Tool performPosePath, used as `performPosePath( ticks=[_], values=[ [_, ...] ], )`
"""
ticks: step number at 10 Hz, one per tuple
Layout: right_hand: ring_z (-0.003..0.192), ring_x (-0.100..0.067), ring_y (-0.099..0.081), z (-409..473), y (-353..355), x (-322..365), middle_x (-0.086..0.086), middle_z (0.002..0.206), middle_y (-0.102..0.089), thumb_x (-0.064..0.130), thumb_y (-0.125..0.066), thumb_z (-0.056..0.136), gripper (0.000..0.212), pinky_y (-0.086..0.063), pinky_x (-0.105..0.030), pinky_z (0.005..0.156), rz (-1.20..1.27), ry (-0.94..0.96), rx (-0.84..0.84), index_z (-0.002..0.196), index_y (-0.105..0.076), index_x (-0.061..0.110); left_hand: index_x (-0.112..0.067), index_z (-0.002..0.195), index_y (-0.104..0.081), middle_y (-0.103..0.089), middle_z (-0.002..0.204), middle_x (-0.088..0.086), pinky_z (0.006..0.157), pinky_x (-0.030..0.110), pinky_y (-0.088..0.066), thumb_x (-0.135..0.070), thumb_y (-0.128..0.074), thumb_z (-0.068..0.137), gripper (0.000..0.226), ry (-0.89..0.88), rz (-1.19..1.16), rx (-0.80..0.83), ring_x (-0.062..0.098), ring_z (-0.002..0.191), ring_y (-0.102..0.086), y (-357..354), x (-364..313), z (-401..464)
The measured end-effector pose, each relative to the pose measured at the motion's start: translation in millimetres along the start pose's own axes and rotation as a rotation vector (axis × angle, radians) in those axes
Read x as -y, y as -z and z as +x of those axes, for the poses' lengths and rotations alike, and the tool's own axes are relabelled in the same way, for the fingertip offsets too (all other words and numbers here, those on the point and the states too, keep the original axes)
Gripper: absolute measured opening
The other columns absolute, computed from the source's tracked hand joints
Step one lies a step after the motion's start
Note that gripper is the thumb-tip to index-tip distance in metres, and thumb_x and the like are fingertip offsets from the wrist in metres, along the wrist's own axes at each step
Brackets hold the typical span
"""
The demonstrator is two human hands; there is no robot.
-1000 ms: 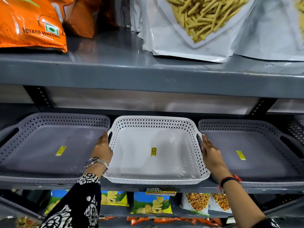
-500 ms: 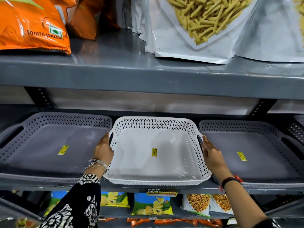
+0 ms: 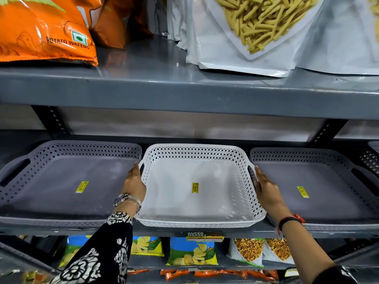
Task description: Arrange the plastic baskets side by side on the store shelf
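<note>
1. At the far left of the grey metal store shelf sits a wide, shallow grey plastic basket with perforated walls, a handle slot at its left end and a yellow price sticker on its floor.
2. The left hand, wearing a wristwatch and thin bangles above a black sleeve with white print, lies in the narrow gap between that grey basket and the middle one, its fingers curled against the middle basket's left wall beside the handle slot.
3. In the middle stands a white plastic basket with a lattice-cut rim, flat on the shelf, its front edge overhanging the shelf lip slightly; a yellow sticker is on its floor.
4. The right hand, with a black and red wristband, presses the white basket's right wall at its handle slot, so the basket is gripped between both hands.
5. To the right lies a second grey perforated plastic basket, just beside the white one, also stickered.
6. On the upper shelf are orange potato wafer bags at left and white pouches of yellow snack sticks at right.
7. Below, blue and green chip packets and a "SUPER MARKET" shelf label are visible.
</note>
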State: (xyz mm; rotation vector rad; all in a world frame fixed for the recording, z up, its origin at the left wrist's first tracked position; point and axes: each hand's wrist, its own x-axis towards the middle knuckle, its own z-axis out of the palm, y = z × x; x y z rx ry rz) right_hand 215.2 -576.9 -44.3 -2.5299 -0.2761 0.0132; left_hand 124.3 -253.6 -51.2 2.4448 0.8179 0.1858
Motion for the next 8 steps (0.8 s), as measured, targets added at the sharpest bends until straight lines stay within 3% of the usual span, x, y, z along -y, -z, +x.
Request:
performPosePath(
  ticks=[3,5,6,7,8],
  values=[
    [0.123,-0.04,-0.046,-2.0,3.0,3.6,-0.022,0.141,-0.042,0.004,-0.035,0.093,0.048,-0.035,-0.044,0.106,0.002,-0.013,0.018,0.14,-0.025,0.008,-0.001,0.146,-0.017,-0.04,0.141,0.027,0.106,0.046,-0.041,0.014,-0.033,0.084,0.065,-0.036,0.0,0.017,0.043,0.125,-0.045,1.4,2.5,1.8],
    [0.117,-0.042,-0.05,-0.6,3.2,6.6,-0.023,0.139,-0.043,0.013,-0.037,0.094,0.049,-0.043,-0.051,0.096,-0.041,-0.032,0.039,0.14,-0.021,0.008,0.002,0.144,-0.017,-0.042,0.139,0.028,0.101,0.049,-0.044,-0.002,-0.039,0.091,0.058,-0.045,0.115,0.036,0.044,0.118,-0.05,3.2,2.2,4.8],
    [0.133,-0.035,-0.032,-4.6,7.6,11.3,-0.014,0.151,-0.025,0.027,-0.033,0.095,0.054,-0.038,-0.05,0.101,-0.178,-0.022,0.053,0.142,-0.014,0.01,0.001,0.142,-0.025,-0.041,0.143,0.026,0.108,0.047,-0.037,-0.019,-0.041,0.092,0.056,-0.12,0.235,-0.036,0.04,0.127,-0.044,11.4,0.7,1.2],
    [0.14,-0.029,-0.02,-9.1,10.4,16.2,-0.01,0.154,-0.017,0.031,-0.029,0.096,0.055,-0.03,-0.045,0.109,-0.235,-0.013,0.036,0.143,-0.011,0.011,-0.001,0.142,-0.027,-0.035,0.148,0.022,0.116,0.045,-0.022,-0.028,-0.035,0.092,0.057,-0.2,0.246,-0.091,0.036,0.137,-0.033,16.2,-0.6,-6.1],
    [0.142,-0.025,-0.013,-20.6,16.5,21.1,-0.009,0.155,-0.015,0.032,-0.026,0.096,0.054,-0.018,-0.038,0.115,-0.251,0.069,-0.051,0.143,-0.011,0.011,-0.002,0.142,-0.03,-0.033,0.151,0.017,0.118,0.041,-0.006,-0.041,-0.024,0.088,0.066,-0.322,0.25,-0.264,0.032,0.142,-0.025,21.5,-0.8,-26.0]
  ],
)
